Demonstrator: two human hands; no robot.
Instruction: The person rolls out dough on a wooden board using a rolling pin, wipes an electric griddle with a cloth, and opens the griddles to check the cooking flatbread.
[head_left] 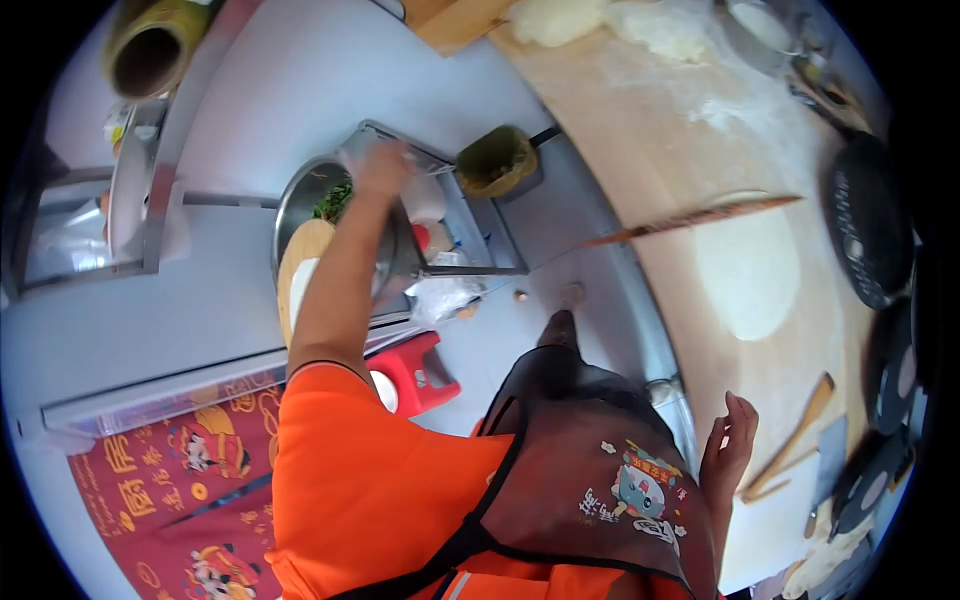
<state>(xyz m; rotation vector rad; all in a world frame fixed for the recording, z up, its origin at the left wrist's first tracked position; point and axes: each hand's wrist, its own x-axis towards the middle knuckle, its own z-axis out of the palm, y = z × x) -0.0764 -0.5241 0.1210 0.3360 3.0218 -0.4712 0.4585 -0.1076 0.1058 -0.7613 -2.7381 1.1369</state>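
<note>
My left hand (385, 170), smeared by motion, is over a metal bowl (283, 235) that holds chopped greens (332, 203). What its fingers do is not clear. A round wooden board (300, 250) lies across the bowl's near side, partly hidden by my forearm. My right hand (732, 440) hangs by the worktable's edge beside my apron, fingers stretched and nothing in them. On the wooden table (690, 330) near it are a wooden utensil (795, 440) and a white board (770, 540). Farther along, a slim tapered rolling pin (700, 216) rests across a rolled-out dough sheet (750, 280).
Dough lumps (610, 25) and loose flour (730, 110) lie at the table's far end. Black round pans (870, 220) line its right side. A lined bin (497, 165) stands between the counters. A red stool (415, 375) is on the floor to the left.
</note>
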